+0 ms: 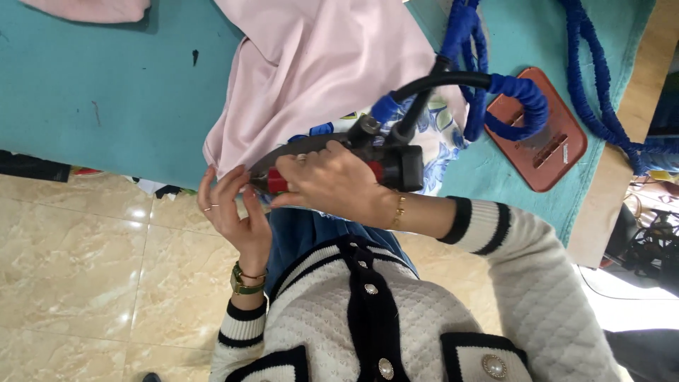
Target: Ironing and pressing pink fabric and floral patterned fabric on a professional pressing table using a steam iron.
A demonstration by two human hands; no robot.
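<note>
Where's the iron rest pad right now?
In the head view, the reddish-brown iron rest lies on the teal table cover at the right, beyond the steam iron held by the right hand, with blue-wrapped hoses draped over it.

Pale pink fabric (318,71); teal table cover (106,92); black iron (353,159) with red button; blue-wrapped hose (520,95); rust-red iron rest (541,138) at three o'clock; white-and-blue floral cloth (438,152); cream marbled floor (85,269).

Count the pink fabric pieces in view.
2: a large pink cloth under the iron, its edge at the left hand; a smaller pink piece top left. Others may be hidden.
</note>
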